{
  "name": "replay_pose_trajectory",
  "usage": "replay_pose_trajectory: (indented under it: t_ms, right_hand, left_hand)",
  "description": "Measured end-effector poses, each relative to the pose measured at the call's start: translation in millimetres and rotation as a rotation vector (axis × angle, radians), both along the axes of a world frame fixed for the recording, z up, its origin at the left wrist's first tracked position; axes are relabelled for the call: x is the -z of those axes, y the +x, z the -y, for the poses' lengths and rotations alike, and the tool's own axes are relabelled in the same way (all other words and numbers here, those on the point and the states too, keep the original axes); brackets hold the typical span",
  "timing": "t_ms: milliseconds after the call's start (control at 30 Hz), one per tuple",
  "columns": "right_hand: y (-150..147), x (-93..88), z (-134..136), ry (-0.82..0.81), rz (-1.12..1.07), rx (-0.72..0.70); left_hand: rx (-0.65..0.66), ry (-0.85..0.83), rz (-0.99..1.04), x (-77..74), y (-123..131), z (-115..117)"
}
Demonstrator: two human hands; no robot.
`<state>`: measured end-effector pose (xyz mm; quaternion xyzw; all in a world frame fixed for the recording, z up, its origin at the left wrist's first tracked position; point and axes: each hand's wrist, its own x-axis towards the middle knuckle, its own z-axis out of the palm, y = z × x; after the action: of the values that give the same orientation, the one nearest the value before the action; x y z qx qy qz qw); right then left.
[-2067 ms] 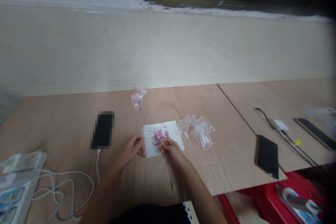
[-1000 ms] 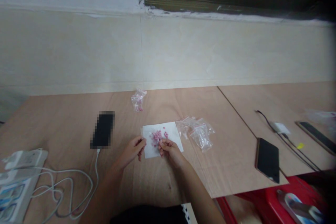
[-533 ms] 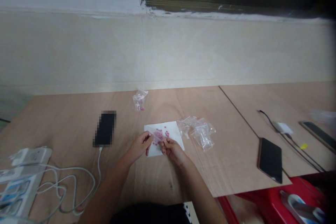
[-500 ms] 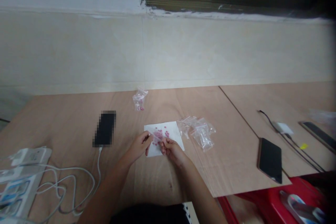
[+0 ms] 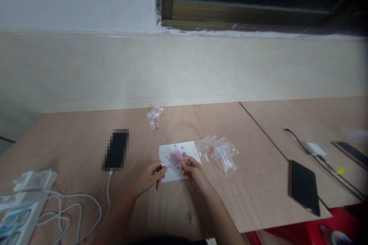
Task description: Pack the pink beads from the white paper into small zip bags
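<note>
A white sheet of paper (image 5: pixel 169 176) lies on the table with several small pink-red pieces (image 5: pixel 174 159) gathered on it. At its left edge my left hand (image 5: pixel 152 175) is closed in a pinch on what looks like a clear plastic bag (image 5: pixel 163 165), of which only a glint shows. Over the right part of the paper is my right hand (image 5: pixel 192 168), its thumb and fingers pressed together beside the pink pieces. Whatever sits between those fingertips is too small to make out.
Several clear zip bags (image 5: pixel 222 157) lie right of the paper. A small bag with pink pieces (image 5: pixel 155 116) stands near the wall. A pixelated dark phone (image 5: pixel 116 150), white cables and a power strip (image 5: pixel 21 206) are at left; another phone (image 5: pixel 304 187) lies at right.
The view has tilted up, so everything sits lower. My hands have drawn slightly apart, the left one toward the paper's near left edge. The pink pieces look more spread.
</note>
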<state>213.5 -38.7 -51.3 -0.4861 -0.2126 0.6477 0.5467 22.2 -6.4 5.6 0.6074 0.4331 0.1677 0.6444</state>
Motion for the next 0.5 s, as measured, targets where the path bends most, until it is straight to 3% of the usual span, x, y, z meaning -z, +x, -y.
replay_pose_trajectory:
  t_ms: [133, 200, 300, 400, 500]
  right_hand:
    - [7, -22.1, -4, 0.141, 0.199, 0.085]
    - [10, -41.2, -5, 0.22, 0.314, 0.077]
    - [9, -72.9, -1, 0.338, 0.482, -0.057]
    - [1, -95.8, 4, 0.409, 0.598, -0.216]
    - [-8, -101.4, 7, 0.395, 0.657, -0.23]
  left_hand:
    - [0.176, -0.03, -0.031, 0.7, -19, -1]
    - [0.065, 0.05, -0.08, -3.2, -23, -5]
    - [-0.175, 0.157, -0.076, -16.8, -18, -10]
    - [-0.137, 0.169, 0.021, -32.0, -5, -11]
    - [-0.116, 0.18, 0.038, -37.3, 5, -9]
